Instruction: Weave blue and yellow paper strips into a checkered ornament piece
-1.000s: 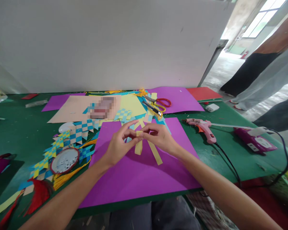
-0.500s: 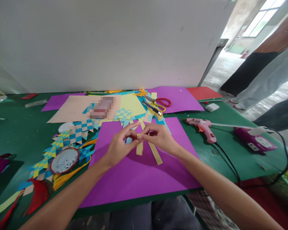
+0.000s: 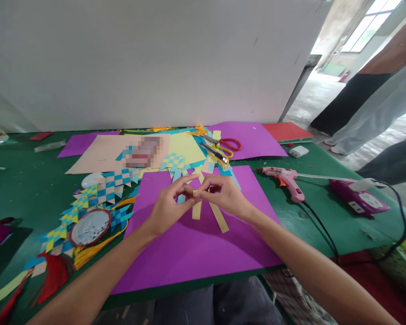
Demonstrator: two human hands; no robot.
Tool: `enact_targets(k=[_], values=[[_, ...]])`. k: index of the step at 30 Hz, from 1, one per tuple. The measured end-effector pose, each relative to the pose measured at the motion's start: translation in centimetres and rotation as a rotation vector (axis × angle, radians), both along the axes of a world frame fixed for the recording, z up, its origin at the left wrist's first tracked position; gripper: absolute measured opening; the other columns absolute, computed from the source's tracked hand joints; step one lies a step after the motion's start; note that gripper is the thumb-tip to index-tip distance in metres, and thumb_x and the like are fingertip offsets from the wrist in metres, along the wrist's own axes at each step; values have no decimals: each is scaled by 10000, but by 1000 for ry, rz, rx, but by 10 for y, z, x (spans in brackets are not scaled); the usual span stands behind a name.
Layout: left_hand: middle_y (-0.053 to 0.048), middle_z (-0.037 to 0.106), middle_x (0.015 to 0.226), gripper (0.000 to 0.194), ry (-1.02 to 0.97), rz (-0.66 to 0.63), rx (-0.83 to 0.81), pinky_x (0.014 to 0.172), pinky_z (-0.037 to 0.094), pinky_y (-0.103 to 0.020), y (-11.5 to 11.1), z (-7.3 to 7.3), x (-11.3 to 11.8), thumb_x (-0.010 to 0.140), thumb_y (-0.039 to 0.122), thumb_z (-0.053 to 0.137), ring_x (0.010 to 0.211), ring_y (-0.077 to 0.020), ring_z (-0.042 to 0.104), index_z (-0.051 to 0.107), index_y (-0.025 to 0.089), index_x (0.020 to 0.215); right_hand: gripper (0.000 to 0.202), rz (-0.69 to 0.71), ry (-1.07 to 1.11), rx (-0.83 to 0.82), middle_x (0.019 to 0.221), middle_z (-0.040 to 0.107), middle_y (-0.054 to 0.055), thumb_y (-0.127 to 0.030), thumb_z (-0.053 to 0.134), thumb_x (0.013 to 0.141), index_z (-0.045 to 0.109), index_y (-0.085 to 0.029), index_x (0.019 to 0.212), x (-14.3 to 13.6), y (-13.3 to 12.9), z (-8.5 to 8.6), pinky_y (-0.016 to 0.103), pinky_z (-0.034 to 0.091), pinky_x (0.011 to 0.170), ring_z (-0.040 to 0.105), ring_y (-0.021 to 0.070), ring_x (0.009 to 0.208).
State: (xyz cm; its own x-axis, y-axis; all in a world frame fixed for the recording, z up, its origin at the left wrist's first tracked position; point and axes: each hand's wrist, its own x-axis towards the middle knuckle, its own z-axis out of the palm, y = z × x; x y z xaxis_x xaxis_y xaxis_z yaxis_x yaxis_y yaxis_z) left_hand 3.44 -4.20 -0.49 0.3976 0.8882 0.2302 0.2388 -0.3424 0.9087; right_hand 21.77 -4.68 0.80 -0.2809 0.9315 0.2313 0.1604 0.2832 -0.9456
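Note:
My left hand [image 3: 173, 205] and my right hand [image 3: 225, 194] meet above a purple sheet [image 3: 192, 257]. Both pinch a yellow paper strip [image 3: 196, 211] between thumb and fingers, and its lower end hangs below my fingertips. The folded part at the pinch is mostly hidden by my fingers. Another yellow strip [image 3: 219, 218] slants down under my right hand onto the purple sheet. Light blue strips [image 3: 181, 198] show behind my left fingers. Just beyond my hands lies a woven blue and yellow paper piece [image 3: 174, 162].
Scissors [image 3: 232, 144] and a yellow utility knife [image 3: 216, 155] lie behind my hands. To the right are a pink glue gun [image 3: 287, 178], its cord and a purple box [image 3: 360, 198]. Woven paper fish [image 3: 113, 183], a dish of small beads [image 3: 90, 227] and tassels [image 3: 56, 273] lie left. A person stands at right.
My hands stay nearly in place, still pinching the yellow strip. Its hanging end has shifted very slightly. Nothing else on the table has visibly moved.

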Motion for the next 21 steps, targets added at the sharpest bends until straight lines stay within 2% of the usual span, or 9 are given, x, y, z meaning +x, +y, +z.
enact_targets(k=[21], values=[[4, 668, 780, 450, 36, 7, 29, 717, 469, -230, 0, -1, 0, 829, 352, 676, 750, -136, 634, 576, 234, 1252, 199, 23, -2, 26, 606, 578, -25, -287, 679, 803, 631, -164, 655, 0, -1, 4, 242, 339, 525, 435, 80, 547]])
